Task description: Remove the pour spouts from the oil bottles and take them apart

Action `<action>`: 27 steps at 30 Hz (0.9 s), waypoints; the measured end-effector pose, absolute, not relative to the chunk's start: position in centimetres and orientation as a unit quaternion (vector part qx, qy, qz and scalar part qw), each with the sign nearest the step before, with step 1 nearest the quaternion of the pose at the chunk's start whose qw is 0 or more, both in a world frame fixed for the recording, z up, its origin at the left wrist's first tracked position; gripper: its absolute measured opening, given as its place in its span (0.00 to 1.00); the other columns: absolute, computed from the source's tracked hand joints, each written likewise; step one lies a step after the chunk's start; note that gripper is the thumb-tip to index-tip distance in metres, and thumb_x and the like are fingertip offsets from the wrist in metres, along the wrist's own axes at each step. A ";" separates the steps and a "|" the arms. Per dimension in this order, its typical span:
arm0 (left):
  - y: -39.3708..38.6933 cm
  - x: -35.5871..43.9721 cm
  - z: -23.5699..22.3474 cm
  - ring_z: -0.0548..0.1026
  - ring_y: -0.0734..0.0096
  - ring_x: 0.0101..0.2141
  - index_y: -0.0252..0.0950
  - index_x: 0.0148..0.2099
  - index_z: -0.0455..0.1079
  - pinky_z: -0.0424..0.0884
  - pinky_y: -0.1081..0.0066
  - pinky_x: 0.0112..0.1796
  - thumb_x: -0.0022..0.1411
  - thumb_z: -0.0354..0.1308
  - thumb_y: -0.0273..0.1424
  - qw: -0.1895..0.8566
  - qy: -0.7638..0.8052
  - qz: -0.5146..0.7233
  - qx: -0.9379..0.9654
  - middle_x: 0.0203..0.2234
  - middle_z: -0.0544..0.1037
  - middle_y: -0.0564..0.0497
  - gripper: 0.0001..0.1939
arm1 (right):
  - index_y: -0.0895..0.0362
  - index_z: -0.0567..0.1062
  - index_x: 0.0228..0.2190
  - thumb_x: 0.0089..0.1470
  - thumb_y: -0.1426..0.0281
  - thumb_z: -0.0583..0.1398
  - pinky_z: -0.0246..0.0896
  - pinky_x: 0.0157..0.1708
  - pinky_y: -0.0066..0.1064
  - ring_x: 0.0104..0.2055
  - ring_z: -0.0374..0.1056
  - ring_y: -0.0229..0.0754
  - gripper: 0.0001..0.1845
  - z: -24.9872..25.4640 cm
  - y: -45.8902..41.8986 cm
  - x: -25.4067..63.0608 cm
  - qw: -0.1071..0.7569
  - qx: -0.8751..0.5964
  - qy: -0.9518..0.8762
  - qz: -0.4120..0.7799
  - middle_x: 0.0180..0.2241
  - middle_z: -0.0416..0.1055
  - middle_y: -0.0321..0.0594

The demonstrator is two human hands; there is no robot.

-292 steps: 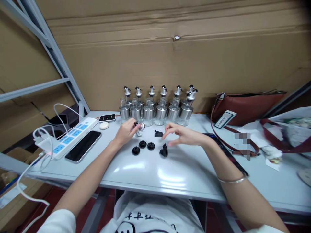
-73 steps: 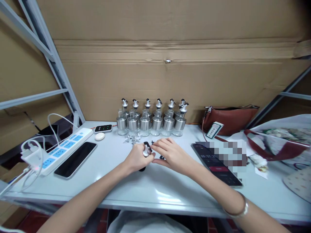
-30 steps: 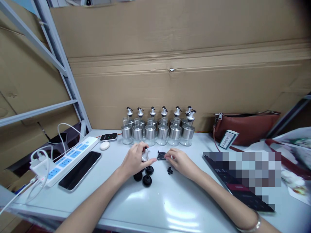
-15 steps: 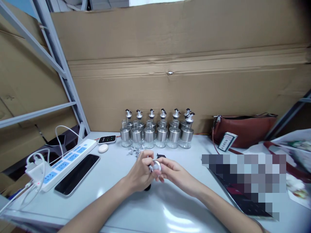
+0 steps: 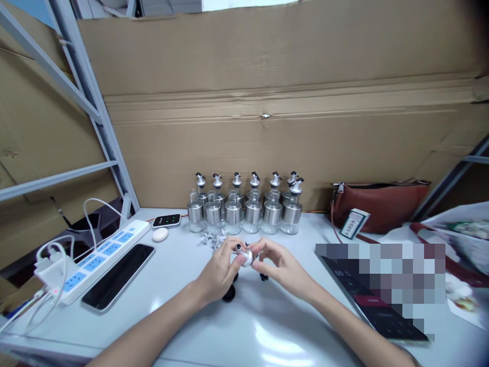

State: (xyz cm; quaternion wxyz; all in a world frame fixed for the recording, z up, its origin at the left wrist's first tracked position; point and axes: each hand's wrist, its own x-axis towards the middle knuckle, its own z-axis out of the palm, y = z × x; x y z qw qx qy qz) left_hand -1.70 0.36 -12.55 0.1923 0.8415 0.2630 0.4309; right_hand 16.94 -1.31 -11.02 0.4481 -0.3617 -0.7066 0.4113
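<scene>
A silver bottle pourer (image 5: 247, 258) with a narrow spout is held above the table, its spout tipped toward the upper left. My left hand (image 5: 217, 270) is closed around it, the thumb pressed against its rounded body. From the other side, my right hand (image 5: 281, 265) has its thumb and fingertips at the pourer's base; something small between them may be hidden. Beneath the hands lie a round black piece (image 5: 229, 293) and some small black parts (image 5: 264, 277). Just behind my left hand is a cluster of loose silver pieces (image 5: 208, 238).
Steel-and-glass bottles (image 5: 252, 214) stand in two rows at the back; the rear ones and the front right one carry pourers. Left are a power strip (image 5: 110, 248), a phone (image 5: 118, 278) and a white disc (image 5: 160, 234). A brown bag (image 5: 382, 206) and a dark, partly pixelated device (image 5: 344, 280) are right.
The pourer has turned in my hands, so its spout now shows where its round base faced me. My right fingers have spread and shifted along its edge. The view has shifted slightly.
</scene>
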 end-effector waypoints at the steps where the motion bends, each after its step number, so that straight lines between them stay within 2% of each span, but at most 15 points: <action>1: 0.4 -1.8 -12.3 0.67 0.67 0.40 0.36 0.43 0.58 0.64 0.68 0.42 0.69 0.38 0.37 0.191 0.267 0.418 0.847 0.38 0.67 0.46 0.12 | 0.56 0.69 0.34 0.53 0.60 0.59 0.62 0.36 0.34 0.35 0.66 0.40 0.12 -10.9 -1.4 17.2 0.457 -0.375 -0.732 0.338 0.34 0.71 0.41; 4: 0.3 -2.0 -11.8 0.65 0.68 0.34 0.35 0.38 0.60 0.62 0.68 0.38 0.68 0.36 0.40 0.169 0.270 0.349 0.881 0.32 0.68 0.48 0.17 | 0.55 0.69 0.42 0.59 0.65 0.54 0.63 0.37 0.33 0.35 0.66 0.40 0.11 -10.7 -1.6 17.5 0.474 -0.355 -0.789 0.163 0.36 0.71 0.42; 7: 0.1 -1.9 -11.8 0.63 0.69 0.30 0.35 0.34 0.60 0.61 0.68 0.35 0.68 0.32 0.42 0.179 0.259 0.304 0.899 0.27 0.67 0.50 0.22 | 0.55 0.69 0.42 0.60 0.70 0.53 0.62 0.37 0.30 0.36 0.66 0.39 0.09 -10.6 -1.9 17.3 0.441 -0.279 -0.849 0.079 0.34 0.71 0.40; 10: -0.2 -1.8 -12.0 0.62 0.70 0.28 0.35 0.32 0.59 0.60 0.70 0.33 0.68 0.31 0.44 0.221 0.264 0.301 0.890 0.25 0.65 0.51 0.24 | 0.56 0.69 0.38 0.61 0.72 0.51 0.62 0.34 0.29 0.34 0.65 0.38 0.07 -10.8 -2.1 16.8 0.426 -0.264 -0.863 0.061 0.31 0.71 0.39; 14: -0.4 -1.7 -11.9 0.61 0.72 0.27 0.35 0.30 0.58 0.59 0.71 0.32 0.68 0.29 0.45 0.233 0.261 0.308 0.885 0.23 0.64 0.52 0.25 | 0.56 0.67 0.34 0.62 0.68 0.49 0.61 0.31 0.28 0.32 0.64 0.37 0.10 -10.9 -2.1 16.3 0.409 -0.291 -0.861 0.080 0.29 0.69 0.39; 21: -0.5 -1.7 -11.5 0.63 0.72 0.28 0.35 0.33 0.59 0.60 0.71 0.33 0.70 0.30 0.39 0.104 0.213 0.334 0.912 0.26 0.68 0.50 0.22 | 0.57 0.65 0.26 0.65 0.64 0.41 0.54 0.27 0.30 0.25 0.58 0.38 0.21 -11.2 -0.5 17.5 0.405 -0.299 -0.863 -0.049 0.23 0.65 0.39; 23: -0.3 -1.9 -11.3 0.65 0.72 0.29 0.35 0.34 0.60 0.61 0.70 0.34 0.70 0.32 0.37 0.065 0.216 0.356 0.907 0.27 0.70 0.49 0.20 | 0.57 0.64 0.23 0.64 0.59 0.42 0.51 0.25 0.29 0.23 0.56 0.37 0.24 -11.0 0.4 18.3 0.399 -0.358 -0.844 -0.018 0.20 0.63 0.37; 27: 0.5 -2.5 -11.2 0.68 0.71 0.33 0.34 0.36 0.61 0.62 0.69 0.36 0.70 0.37 0.35 -0.008 0.216 0.383 0.898 0.31 0.73 0.48 0.15 | 0.57 0.67 0.21 0.56 0.52 0.53 0.48 0.22 0.26 0.21 0.55 0.35 0.23 -10.8 2.1 19.4 0.349 -0.423 -0.821 0.162 0.18 0.61 0.34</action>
